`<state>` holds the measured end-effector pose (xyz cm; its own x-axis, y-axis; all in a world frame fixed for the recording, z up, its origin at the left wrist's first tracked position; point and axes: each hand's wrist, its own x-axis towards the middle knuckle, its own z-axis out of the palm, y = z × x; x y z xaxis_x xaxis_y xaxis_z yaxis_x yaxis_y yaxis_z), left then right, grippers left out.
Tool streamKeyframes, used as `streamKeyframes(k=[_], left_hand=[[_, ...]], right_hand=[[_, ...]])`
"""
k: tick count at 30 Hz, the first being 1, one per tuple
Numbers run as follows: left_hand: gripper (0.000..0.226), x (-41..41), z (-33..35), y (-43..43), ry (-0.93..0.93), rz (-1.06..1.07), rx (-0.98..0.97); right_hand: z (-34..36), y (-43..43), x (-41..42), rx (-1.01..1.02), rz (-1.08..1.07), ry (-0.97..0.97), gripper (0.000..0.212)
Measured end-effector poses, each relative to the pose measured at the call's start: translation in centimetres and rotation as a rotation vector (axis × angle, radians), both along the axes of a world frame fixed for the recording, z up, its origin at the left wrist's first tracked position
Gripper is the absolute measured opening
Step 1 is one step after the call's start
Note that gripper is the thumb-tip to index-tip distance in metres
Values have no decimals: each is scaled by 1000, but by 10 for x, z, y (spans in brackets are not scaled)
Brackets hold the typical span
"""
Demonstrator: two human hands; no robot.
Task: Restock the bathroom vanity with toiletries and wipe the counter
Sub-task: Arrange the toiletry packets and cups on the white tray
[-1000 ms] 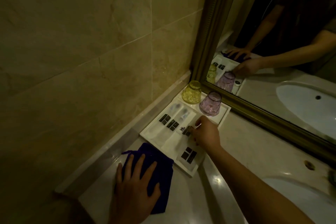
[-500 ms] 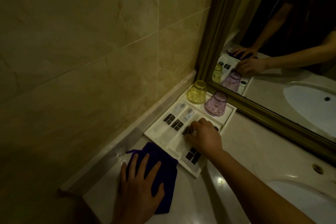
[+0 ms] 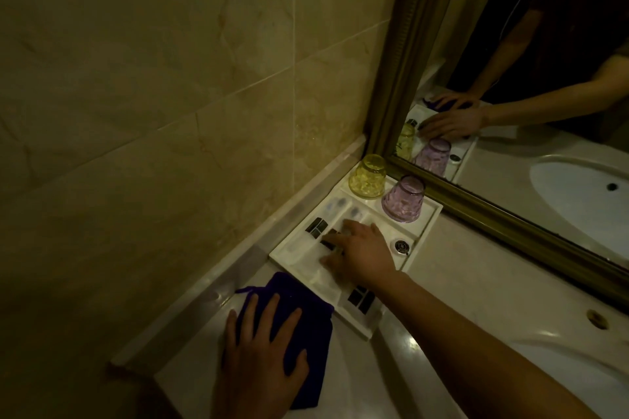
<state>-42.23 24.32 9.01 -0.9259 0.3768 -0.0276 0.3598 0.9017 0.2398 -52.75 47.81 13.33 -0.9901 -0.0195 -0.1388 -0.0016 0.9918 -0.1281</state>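
A white amenity tray [image 3: 425, 228] stands in the counter's corner against the tiled wall and the mirror. It holds several white packets with black labels [image 3: 316, 226], a small round cap [image 3: 401, 246], an upturned yellow glass [image 3: 368, 177] and an upturned purple glass [image 3: 404, 198]. My right hand [image 3: 366, 253] lies over the packets in the tray's middle, fingers spread and reaching left; they look blurred. My left hand [image 3: 262, 354] presses flat on a dark blue drawstring pouch [image 3: 306, 296] on the counter in front of the tray.
The gold-framed mirror [image 3: 405, 44] rises right behind the tray. A white sink basin [image 3: 578, 374] lies at the lower right, with a small round hole [image 3: 596, 319] in the counter above it. The tiled wall closes off the left.
My right hand has opened from a pinch on a packet and slid left across the tray, uncovering the round cap. My left hand stays on the pouch.
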Motion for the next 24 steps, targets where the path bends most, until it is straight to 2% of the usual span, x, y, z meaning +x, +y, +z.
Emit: streamKeyframes(k=[14, 16, 20, 24], left_hand=[[63, 1, 1, 0, 7, 4, -19], [63, 1, 1, 0, 4, 8, -12], [62, 0, 0, 0, 12, 3, -12], [61, 1, 0, 0, 35, 3, -12]], right_hand=[[-6, 14, 8, -167, -19, 37, 59], [-2, 17, 15, -208, -38, 104, 53], [-2, 17, 41, -149, -10, 262, 27], [-8, 11, 58, -155, 32, 259, 18]])
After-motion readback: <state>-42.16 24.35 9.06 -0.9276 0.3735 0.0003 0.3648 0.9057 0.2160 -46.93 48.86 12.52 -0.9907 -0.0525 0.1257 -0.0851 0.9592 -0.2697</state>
